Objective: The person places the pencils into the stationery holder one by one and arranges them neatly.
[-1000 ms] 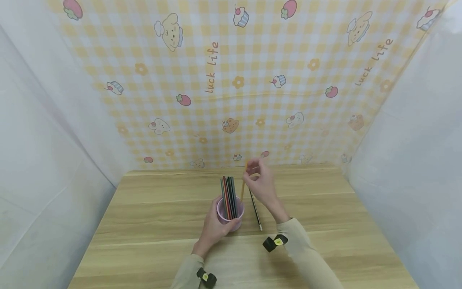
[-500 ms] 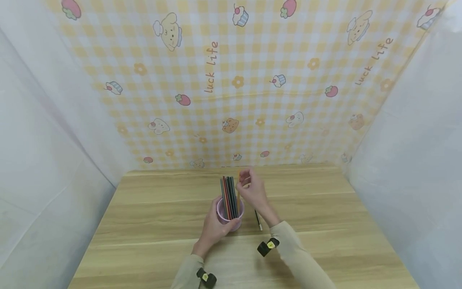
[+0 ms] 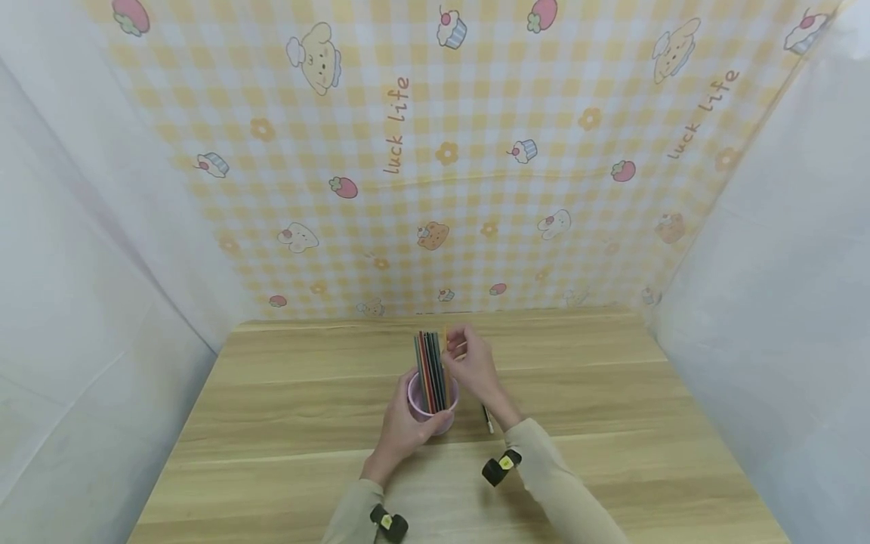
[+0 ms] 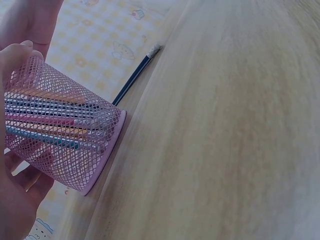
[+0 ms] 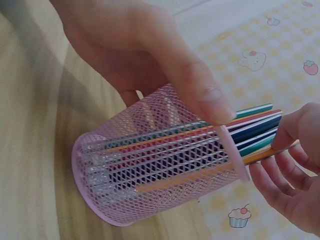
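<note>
In the head view my left hand (image 3: 399, 429) grips a pink mesh pencil cup (image 4: 95, 167) standing on the table, its thumb along the near side by the rim. Several pencils (image 3: 428, 366) in red, green, black and other colours lean inside, tops poking above the rim. With thumb and fingertips my right hand (image 3: 473, 368) pinches a yellow-orange pencil (image 5: 258, 155) near its upper end. That pencil's lower part is inside the cup, visible through the mesh in the right wrist view.
A dark pencil (image 4: 134, 79) with a white end lies on the wooden table (image 3: 285, 408), right of the cup, partly hidden by my right arm in the head view. A yellow checked cloth (image 3: 448, 189) hangs behind the table; white sheets (image 3: 782, 302) hang at both sides.
My right hand has moved left and down, bringing the yellow-orange pencil from beside the cup's right rim into the cup. The left hand and cup have stayed in place.
</note>
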Demonstrator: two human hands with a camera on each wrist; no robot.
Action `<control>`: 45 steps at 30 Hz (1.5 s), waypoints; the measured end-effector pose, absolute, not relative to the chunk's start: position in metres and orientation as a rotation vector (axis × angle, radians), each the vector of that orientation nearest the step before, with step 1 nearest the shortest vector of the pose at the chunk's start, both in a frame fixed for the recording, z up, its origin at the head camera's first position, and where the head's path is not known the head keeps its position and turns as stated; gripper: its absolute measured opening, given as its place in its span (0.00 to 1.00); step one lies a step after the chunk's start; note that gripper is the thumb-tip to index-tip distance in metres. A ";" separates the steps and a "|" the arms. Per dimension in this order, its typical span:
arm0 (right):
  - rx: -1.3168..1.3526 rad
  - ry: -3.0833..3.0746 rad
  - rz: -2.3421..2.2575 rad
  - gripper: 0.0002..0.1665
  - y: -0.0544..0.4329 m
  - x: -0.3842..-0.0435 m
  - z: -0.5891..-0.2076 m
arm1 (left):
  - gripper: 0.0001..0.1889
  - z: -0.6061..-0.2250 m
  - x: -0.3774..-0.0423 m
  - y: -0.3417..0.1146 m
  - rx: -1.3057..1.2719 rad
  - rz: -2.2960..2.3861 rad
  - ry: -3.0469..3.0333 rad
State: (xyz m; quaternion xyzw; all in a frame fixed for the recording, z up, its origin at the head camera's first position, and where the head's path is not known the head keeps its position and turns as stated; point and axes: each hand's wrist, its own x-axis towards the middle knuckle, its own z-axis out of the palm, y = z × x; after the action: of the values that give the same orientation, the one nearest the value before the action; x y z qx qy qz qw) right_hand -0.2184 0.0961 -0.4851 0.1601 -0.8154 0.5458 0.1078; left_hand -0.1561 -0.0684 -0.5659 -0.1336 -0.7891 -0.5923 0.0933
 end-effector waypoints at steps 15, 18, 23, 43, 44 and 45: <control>0.418 -2.480 1.540 0.13 0.105 -0.222 -0.489 | 0.49 -0.569 -0.157 -0.070 -0.411 -1.753 -2.326; 0.354 -2.503 1.532 0.13 0.110 -0.225 -0.486 | 0.49 -0.568 -0.157 -0.069 -0.398 -1.765 -2.320; 0.250 -2.522 1.517 0.16 0.119 -0.234 -0.482 | 0.49 -0.568 -0.156 -0.068 -0.381 -1.771 -2.325; 0.083 -2.668 1.411 0.20 0.145 -0.263 -0.517 | 0.50 -0.567 -0.156 -0.069 -0.399 -1.763 -2.328; 0.081 -2.673 1.402 0.20 0.145 -0.265 -0.519 | 0.50 -0.568 -0.156 -0.069 -0.392 -1.767 -2.327; 0.080 -2.679 1.394 0.21 0.146 -0.266 -0.521 | 0.50 -0.568 -0.156 -0.069 -0.391 -1.766 -2.324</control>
State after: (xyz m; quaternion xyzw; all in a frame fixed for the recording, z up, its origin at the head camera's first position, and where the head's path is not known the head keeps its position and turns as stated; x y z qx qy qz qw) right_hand -0.2661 0.1458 -0.5211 0.0264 -0.8852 0.4606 0.0602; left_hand -0.1564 -0.0686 -0.5685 -0.1320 -0.7853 -0.5969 0.0982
